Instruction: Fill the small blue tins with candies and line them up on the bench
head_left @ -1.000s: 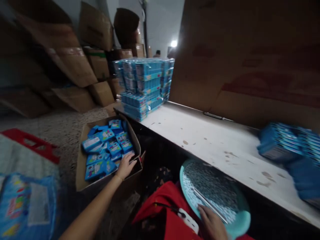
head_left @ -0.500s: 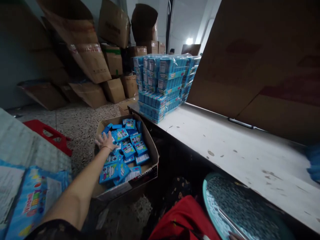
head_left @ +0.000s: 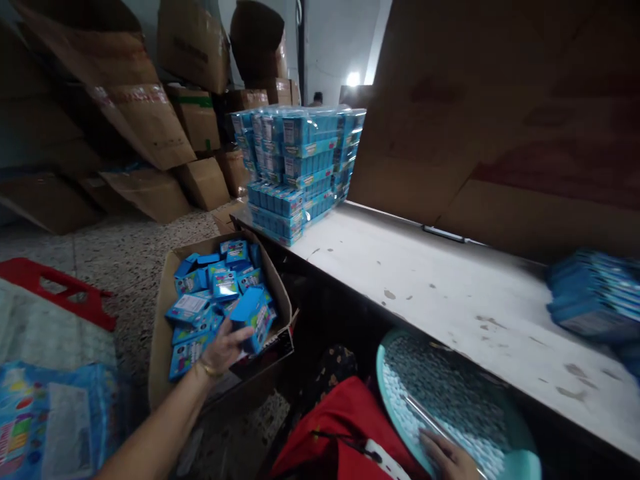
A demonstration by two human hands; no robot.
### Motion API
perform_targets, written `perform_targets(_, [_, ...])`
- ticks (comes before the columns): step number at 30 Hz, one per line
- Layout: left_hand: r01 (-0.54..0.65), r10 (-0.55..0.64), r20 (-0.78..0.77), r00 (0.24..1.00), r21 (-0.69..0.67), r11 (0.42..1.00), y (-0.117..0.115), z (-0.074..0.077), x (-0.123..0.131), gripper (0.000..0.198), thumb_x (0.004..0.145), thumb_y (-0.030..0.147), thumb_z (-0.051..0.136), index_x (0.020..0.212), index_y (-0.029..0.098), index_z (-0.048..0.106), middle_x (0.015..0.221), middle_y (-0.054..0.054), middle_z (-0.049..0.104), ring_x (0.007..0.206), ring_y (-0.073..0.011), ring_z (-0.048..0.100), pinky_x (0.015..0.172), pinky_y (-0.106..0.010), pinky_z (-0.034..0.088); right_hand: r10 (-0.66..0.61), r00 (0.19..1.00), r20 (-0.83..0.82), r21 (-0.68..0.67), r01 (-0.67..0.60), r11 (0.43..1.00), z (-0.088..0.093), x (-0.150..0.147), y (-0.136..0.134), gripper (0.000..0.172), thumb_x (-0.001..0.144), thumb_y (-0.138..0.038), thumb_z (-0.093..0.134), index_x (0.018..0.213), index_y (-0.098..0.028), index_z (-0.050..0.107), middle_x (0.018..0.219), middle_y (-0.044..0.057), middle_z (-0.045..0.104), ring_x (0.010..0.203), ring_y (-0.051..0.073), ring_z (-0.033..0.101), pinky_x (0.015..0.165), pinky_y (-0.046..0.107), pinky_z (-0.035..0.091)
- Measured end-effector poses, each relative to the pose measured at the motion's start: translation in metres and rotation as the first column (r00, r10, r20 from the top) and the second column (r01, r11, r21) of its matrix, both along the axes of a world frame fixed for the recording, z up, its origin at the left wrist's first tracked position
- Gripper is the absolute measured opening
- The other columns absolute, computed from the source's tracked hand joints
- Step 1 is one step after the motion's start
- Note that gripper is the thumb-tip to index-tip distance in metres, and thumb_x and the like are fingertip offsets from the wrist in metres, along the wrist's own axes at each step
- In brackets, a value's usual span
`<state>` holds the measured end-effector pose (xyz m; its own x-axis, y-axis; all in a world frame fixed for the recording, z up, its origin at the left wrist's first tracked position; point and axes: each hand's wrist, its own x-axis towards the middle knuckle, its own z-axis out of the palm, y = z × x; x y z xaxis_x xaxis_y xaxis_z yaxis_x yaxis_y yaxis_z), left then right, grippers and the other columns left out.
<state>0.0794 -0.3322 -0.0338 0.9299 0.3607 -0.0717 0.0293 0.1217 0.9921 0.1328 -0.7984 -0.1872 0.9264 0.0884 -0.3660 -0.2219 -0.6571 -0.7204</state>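
My left hand (head_left: 224, 348) grips a small blue candy box (head_left: 255, 316) and holds it over the near right side of an open cardboard carton (head_left: 159, 363). Inside the carton, many more blue boxes (head_left: 224, 283) lie loosely on top of one another. At the bottom, my right hand (head_left: 447, 456) is closed around a thin metal rod-like tool (head_left: 425, 417); its far end rests among small pale pieces (head_left: 445, 393). Those pieces fill a round teal basin (head_left: 382, 380) beside my lap.
A white worktable (head_left: 400, 267) runs along the right, bearing plastic-wrapped stacks of blue boxes (head_left: 300, 160) and a blurred blue pile (head_left: 595, 300). Brown cardboard (head_left: 475, 120) stands behind it. Cartons (head_left: 200, 183) crowd the back left. A blue printed bag (head_left: 65, 420) lies at lower left.
My left hand has come nearer and now holds a blue box lifted from the pile. The view has turned right, and more of my right hand shows on the tool.
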Motion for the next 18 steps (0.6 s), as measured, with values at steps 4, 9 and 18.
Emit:
perform_targets(4, [0.272, -0.260, 0.100, 0.960, -0.533, 0.801, -0.079, 0.012, 0.004, 0.066, 0.071, 0.060, 0.037, 0.122, 0.019, 0.040, 0.127, -0.011, 0.045, 0.114, -0.0318, 0.043, 0.090, -0.054, 0.036, 0.000, 0.985, 0.175, 0.059, -0.010, 0.998, 0.018, -0.003, 0.004, 0.045, 0.065, -0.050, 0.049, 0.086, -0.017, 0.068, 0.099, 0.010, 0.064, 0.100, 0.027, 0.054, 0.091, 0.037, 0.039])
perform_targets(9, [0.365, -0.462, 0.074, 0.884, -0.727, 0.581, -0.153, 0.018, 0.025, 0.069, 0.072, 0.063, 0.033, 0.122, 0.016, 0.039, 0.124, -0.013, 0.048, 0.114, -0.0307, 0.043, 0.091, -0.055, 0.035, -0.019, 0.909, 0.416, 0.226, -0.084, 0.970, 0.085, -0.028, 0.026, 0.041, 0.075, -0.039, 0.048, 0.109, -0.018, 0.056, 0.114, 0.011, 0.054, 0.094, 0.021, 0.055, 0.082, 0.034, 0.045])
perform_targets(18, [0.526, -0.668, 0.008, 0.744, -0.623, 0.579, -0.246, 0.034, 0.027, 0.057, 0.078, 0.056, 0.032, 0.120, 0.018, 0.041, 0.116, -0.008, 0.055, 0.108, -0.0256, 0.049, 0.090, -0.045, 0.040, -0.124, 0.902, 0.413, 0.575, -0.152, 0.804, 0.152, -0.060, 0.060, 0.063, 0.076, -0.029, 0.052, 0.131, -0.028, 0.023, 0.128, 0.008, 0.037, 0.091, 0.015, 0.054, 0.074, 0.029, 0.048])
